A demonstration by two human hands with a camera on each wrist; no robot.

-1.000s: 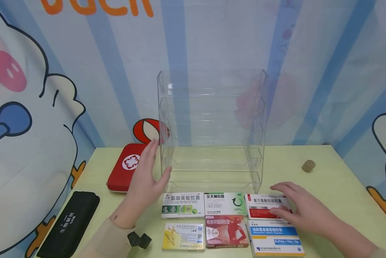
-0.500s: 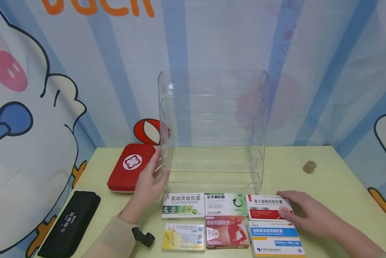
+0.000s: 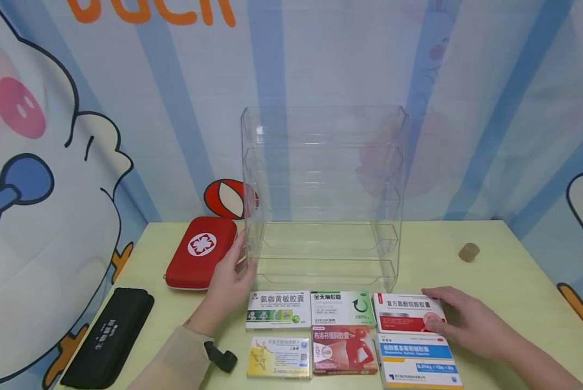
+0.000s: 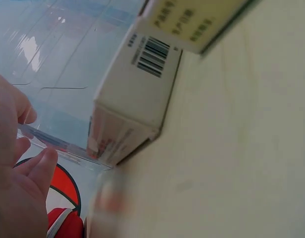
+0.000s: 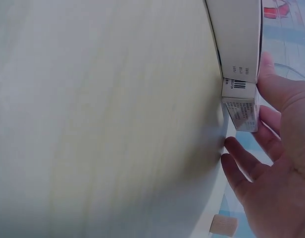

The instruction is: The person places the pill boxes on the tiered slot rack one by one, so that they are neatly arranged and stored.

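A clear acrylic tiered rack (image 3: 321, 227) stands upright at the table's middle. My left hand (image 3: 228, 284) grips its left side wall, with the thumb in front and the fingers behind; in the left wrist view, the clear edge runs between thumb and fingers (image 4: 41, 171). My right hand (image 3: 472, 325) pinches the right end of a red-and-white medicine box (image 3: 403, 314), the thumb over its face and the index finger at its far corner. That box lies flat, at the right end of the back row. A blue-and-white medicine box (image 3: 418, 360) lies just in front of it.
Also in the two rows are a green-banded white box (image 3: 278, 309), a green-and-white box (image 3: 341, 309), a pink-red box (image 3: 344, 349) and a yellow-and-white box (image 3: 278, 357). A red first-aid case (image 3: 199, 271), black case (image 3: 108, 338) and brown cylinder (image 3: 468, 252) stand around.
My left hand has come down and right onto the rack's side wall. The right hand has shifted right and closed on the end of the red-and-white box. The boxes have not moved.
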